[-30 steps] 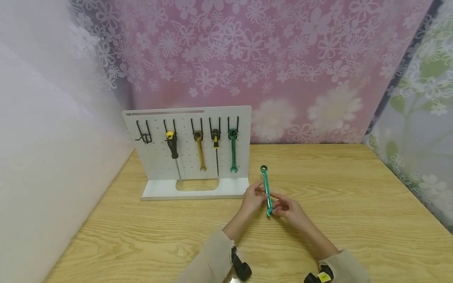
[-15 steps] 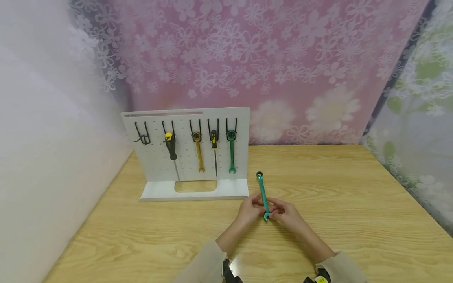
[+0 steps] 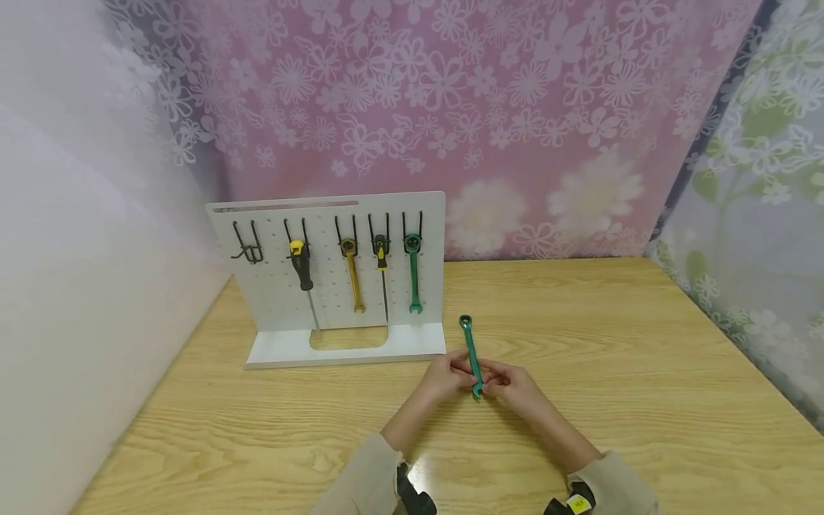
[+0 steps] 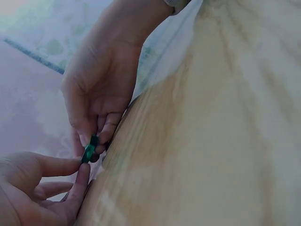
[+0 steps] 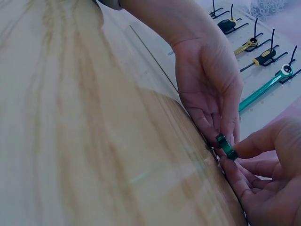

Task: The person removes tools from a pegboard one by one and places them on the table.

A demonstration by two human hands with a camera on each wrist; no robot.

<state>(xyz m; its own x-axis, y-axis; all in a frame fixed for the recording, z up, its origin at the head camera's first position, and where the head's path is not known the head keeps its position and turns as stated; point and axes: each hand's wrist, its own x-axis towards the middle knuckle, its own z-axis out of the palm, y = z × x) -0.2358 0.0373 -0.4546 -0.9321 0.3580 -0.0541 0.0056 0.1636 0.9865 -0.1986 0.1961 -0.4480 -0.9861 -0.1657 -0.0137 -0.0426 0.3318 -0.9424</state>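
Observation:
A green combination wrench [image 3: 471, 350] is held just right of the pegboard, its ring end pointing away from the person and its open end nearest. The left hand [image 3: 442, 378] pinches it from the left, near the open end. From the right, the right hand [image 3: 515, 386] grips the same end between thumb and finger. In the left wrist view, the wrench's end [image 4: 89, 149] shows between the fingertips of both hands. The right wrist view shows that end [image 5: 226, 147] too; most of the shaft is hidden there.
A white pegboard stand [image 3: 277, 300] stands on the wooden table [image 3: 611, 343]. From its hooks hang a large screwdriver [image 3: 300, 266], a gold wrench [image 3: 353, 275], a small screwdriver [image 3: 383, 261] and another green wrench [image 3: 414, 275]. The leftmost hook [image 3: 249, 247] is bare.
The held wrench has come slightly toward the person, its ring end tilting a little left. The left hand's fingers have shifted along it toward the open end. The head view has shifted slightly.

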